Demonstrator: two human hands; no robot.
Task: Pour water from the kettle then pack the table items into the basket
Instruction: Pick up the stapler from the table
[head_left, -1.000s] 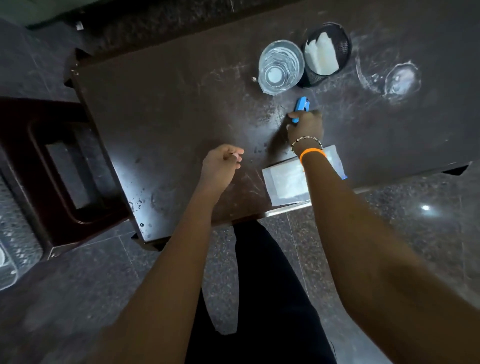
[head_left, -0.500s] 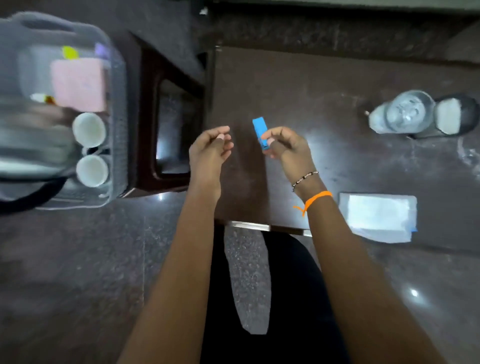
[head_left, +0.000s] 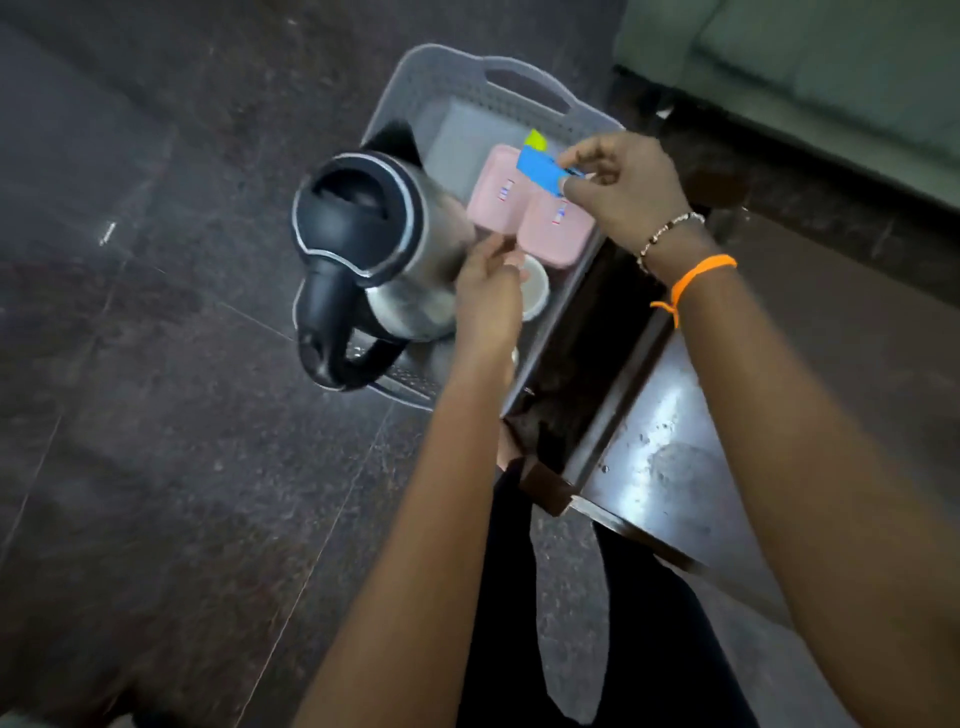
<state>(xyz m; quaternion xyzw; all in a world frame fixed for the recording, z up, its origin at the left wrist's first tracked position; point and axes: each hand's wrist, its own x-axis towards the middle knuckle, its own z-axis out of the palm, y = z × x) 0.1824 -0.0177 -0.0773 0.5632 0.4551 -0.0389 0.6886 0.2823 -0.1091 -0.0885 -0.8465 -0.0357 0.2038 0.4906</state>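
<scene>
One kettle (head_left: 363, 249) stands in the gray basket (head_left: 524, 98). It is shiny metal with a black lid and a black handle. It fills the left part of the basket, and its handle pokes out over the near edge. The basket sits on the dark floor (head_left: 130, 364), just beside the brown desk (head_left: 670, 457).

One small blue packet (head_left: 540, 170) is up in the air over the basket. The right hand (head_left: 628, 192) has it. The grip is a pinch: the thumb and fingertips are closed on the right end of the packet, and the rest of it sticks out to the left. It is not touching anything in the basket.

The left hand (head_left: 488, 301) is low over the basket, right next to the kettle. Its fingers are loosely bent. It is blurry, so I cannot tell if its grip has hold of anything or touches the kettle.

Under the blue packet lie two pink packs (head_left: 524, 218), side by side and touching. One little yellow-green thing (head_left: 535, 138) peeks out behind them. One white cup (head_left: 535, 288) shows near the left hand, partly hidden by it.

The right wrist wears two bands: one orange band (head_left: 701, 275) and one beaded band (head_left: 670, 231). A green sofa (head_left: 810, 67) is at the top right.
</scene>
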